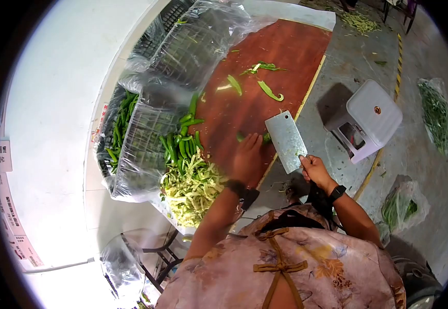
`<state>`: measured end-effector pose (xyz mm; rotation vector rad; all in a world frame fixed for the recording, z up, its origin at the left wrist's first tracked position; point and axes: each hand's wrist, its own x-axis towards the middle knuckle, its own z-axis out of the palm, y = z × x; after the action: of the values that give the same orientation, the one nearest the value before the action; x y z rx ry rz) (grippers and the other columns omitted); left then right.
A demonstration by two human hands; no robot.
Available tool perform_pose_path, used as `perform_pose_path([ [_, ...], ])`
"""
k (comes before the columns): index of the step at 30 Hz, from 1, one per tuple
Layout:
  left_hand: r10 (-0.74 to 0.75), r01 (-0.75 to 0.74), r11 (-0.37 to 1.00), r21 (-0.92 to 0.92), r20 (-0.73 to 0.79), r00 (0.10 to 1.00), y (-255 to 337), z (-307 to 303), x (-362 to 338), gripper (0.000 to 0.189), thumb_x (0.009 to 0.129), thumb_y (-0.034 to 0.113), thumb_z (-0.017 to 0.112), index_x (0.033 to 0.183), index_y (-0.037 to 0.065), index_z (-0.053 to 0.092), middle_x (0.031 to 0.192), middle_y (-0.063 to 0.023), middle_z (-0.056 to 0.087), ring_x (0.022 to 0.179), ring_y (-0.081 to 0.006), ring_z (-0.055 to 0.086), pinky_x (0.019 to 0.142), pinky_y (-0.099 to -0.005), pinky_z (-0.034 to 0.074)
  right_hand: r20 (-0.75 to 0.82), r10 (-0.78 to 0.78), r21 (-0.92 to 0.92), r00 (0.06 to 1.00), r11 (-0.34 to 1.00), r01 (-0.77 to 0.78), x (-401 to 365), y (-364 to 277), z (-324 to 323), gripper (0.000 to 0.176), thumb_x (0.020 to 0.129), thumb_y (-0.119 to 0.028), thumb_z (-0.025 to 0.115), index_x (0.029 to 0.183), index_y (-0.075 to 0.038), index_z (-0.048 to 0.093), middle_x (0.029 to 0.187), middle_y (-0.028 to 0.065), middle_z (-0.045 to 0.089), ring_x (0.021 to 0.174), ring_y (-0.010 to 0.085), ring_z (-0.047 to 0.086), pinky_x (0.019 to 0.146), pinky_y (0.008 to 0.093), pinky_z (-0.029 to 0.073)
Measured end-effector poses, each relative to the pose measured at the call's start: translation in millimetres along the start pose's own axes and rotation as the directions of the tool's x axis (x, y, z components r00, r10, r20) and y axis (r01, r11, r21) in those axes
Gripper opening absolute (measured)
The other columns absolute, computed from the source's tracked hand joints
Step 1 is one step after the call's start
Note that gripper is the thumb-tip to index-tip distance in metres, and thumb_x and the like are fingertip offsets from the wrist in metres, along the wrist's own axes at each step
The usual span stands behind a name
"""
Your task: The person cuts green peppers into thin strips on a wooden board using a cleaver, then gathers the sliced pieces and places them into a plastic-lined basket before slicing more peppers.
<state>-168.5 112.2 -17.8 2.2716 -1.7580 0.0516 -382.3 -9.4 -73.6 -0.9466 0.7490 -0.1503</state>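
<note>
My left hand (pixel 247 157), slightly blurred, presses down on a green pepper (pixel 266 138) at the edge of the red-brown tabletop (pixel 291 56). Green shows on both sides of its fingers; the rest of the pepper is covered. In my right hand (pixel 314 170) is the handle of a cleaver (pixel 287 142), its broad blade just right of the pepper, over the table edge. Whole green peppers (pixel 183 147) lie in a heap left of my left hand. Below them is a pile of pale, cut pepper pieces (pixel 193 190). Farther up the table lies a split pepper (pixel 270 91).
Plastic-lined crates (pixel 152 123) line the table's left side, one holding green peppers (pixel 124 118). A grey-white stool (pixel 373 110) stands on the floor to the right. Bags of long greens (pixel 436 116) lie farther right, and pale scraps (pixel 359 21) at the back.
</note>
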Motion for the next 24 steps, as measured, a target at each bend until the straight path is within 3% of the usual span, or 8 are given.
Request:
perform_pose_path([
  [6, -0.025, 0.026, 1.000, -0.002, 0.102, 0.994, 13.0, -9.2, 6.5, 0.048, 0.076, 0.011, 0.059, 0.119, -0.005, 0.049, 0.124, -0.0218, 0.050, 0.118, -0.0362, 0.046, 0.102, -0.0413, 0.035, -0.047, -0.124, -0.059, 0.991, 0.991, 0.121, 17.4, 14.8, 9.1, 0.032, 0.094, -0.030, 0.052, 0.074, -0.007, 0.045, 0.050, -0.0001, 0.042, 0.037, 0.0088, 0.036, 0.037, 0.0253, 0.031],
  [12, 0.014, -0.011, 1.000, -0.029, 0.080, 0.997, 30.2, -31.4, 14.1, 0.048, 0.076, 0.016, 0.062, 0.117, -0.004, 0.048, 0.119, -0.0228, 0.050, 0.114, -0.0388, 0.046, 0.100, -0.0446, 0.035, -0.074, -0.182, -0.185, 0.981, 0.969, 0.166, 22.3, 2.0, 20.3, 0.033, 0.094, -0.029, 0.053, 0.071, -0.007, 0.043, 0.050, 0.0001, 0.041, 0.037, 0.0092, 0.038, 0.036, 0.0249, 0.032],
  [14, 0.059, -0.059, 0.998, 0.017, -0.034, 0.998, 16.7, -12.1, 6.6, 0.043, 0.077, 0.014, 0.061, 0.115, -0.004, 0.049, 0.119, -0.0228, 0.051, 0.115, -0.0387, 0.046, 0.099, -0.0445, 0.035, -0.074, -0.225, -0.244, 0.972, 0.949, 0.201, 10.7, 11.4, 18.3, 0.034, 0.093, -0.029, 0.054, 0.070, -0.007, 0.043, 0.050, 0.0001, 0.042, 0.037, 0.0095, 0.038, 0.035, 0.0248, 0.032],
  [17, -0.047, 0.044, 0.998, -0.050, -0.053, 0.998, 25.0, -17.7, 8.3, 0.043, 0.077, 0.011, 0.061, 0.116, -0.004, 0.050, 0.121, -0.0231, 0.050, 0.117, -0.0380, 0.045, 0.100, -0.0435, 0.036, -0.015, -0.274, -0.286, 0.961, 0.923, 0.259, 2.5, 38.5, 8.9, 0.033, 0.093, -0.029, 0.054, 0.070, -0.007, 0.044, 0.050, 0.0001, 0.042, 0.037, 0.0095, 0.039, 0.036, 0.0247, 0.032],
  [19, -0.037, 0.037, 0.999, -0.018, -0.050, 0.998, 17.9, -13.5, 4.3, 0.044, 0.077, 0.011, 0.061, 0.117, -0.005, 0.050, 0.122, -0.0231, 0.050, 0.118, -0.0377, 0.045, 0.101, -0.0430, 0.037, 0.106, -0.735, -0.693, 0.670, 0.429, 0.580, 19.8, 61.9, 10.1, 0.033, 0.093, -0.028, 0.054, 0.071, -0.007, 0.044, 0.051, -0.0001, 0.043, 0.037, 0.0093, 0.038, 0.036, 0.0248, 0.032],
  [20, -0.015, 0.015, 1.000, 0.003, -0.044, 0.999, 14.4, -10.8, 2.2, 0.045, 0.077, 0.010, 0.061, 0.119, -0.005, 0.050, 0.123, -0.0230, 0.050, 0.119, -0.0374, 0.045, 0.101, -0.0426, 0.037, 0.114, -0.733, -0.687, 0.670, 0.429, 0.586, 24.4, 63.1, 13.2, 0.033, 0.093, -0.028, 0.054, 0.071, -0.007, 0.044, 0.051, -0.0001, 0.043, 0.037, 0.0093, 0.038, 0.036, 0.0248, 0.032],
  [22, -0.051, 0.051, 0.998, -0.042, -0.004, 0.999, 11.4, -13.1, 2.1, 0.046, 0.077, 0.010, 0.060, 0.120, -0.004, 0.050, 0.124, -0.0225, 0.050, 0.119, -0.0372, 0.046, 0.101, -0.0425, 0.037, -0.066, -0.203, -0.208, 0.977, 0.960, 0.186, 22.0, 32.6, 28.8, 0.031, 0.093, -0.028, 0.054, 0.073, -0.007, 0.045, 0.052, -0.0003, 0.042, 0.038, 0.0088, 0.037, 0.037, 0.0252, 0.032],
  [24, -0.076, 0.079, 0.993, -0.084, 0.031, 0.997, 9.9, -19.8, 2.6, 0.047, 0.078, 0.010, 0.060, 0.121, -0.003, 0.050, 0.125, -0.0220, 0.050, 0.119, -0.0369, 0.046, 0.101, -0.0424, 0.037, -0.044, -0.149, -0.158, 0.988, 0.977, 0.141, 19.3, 25.8, 31.0, 0.030, 0.093, -0.028, 0.054, 0.074, -0.006, 0.045, 0.053, -0.0001, 0.042, 0.039, 0.0086, 0.037, 0.037, 0.0251, 0.031],
])
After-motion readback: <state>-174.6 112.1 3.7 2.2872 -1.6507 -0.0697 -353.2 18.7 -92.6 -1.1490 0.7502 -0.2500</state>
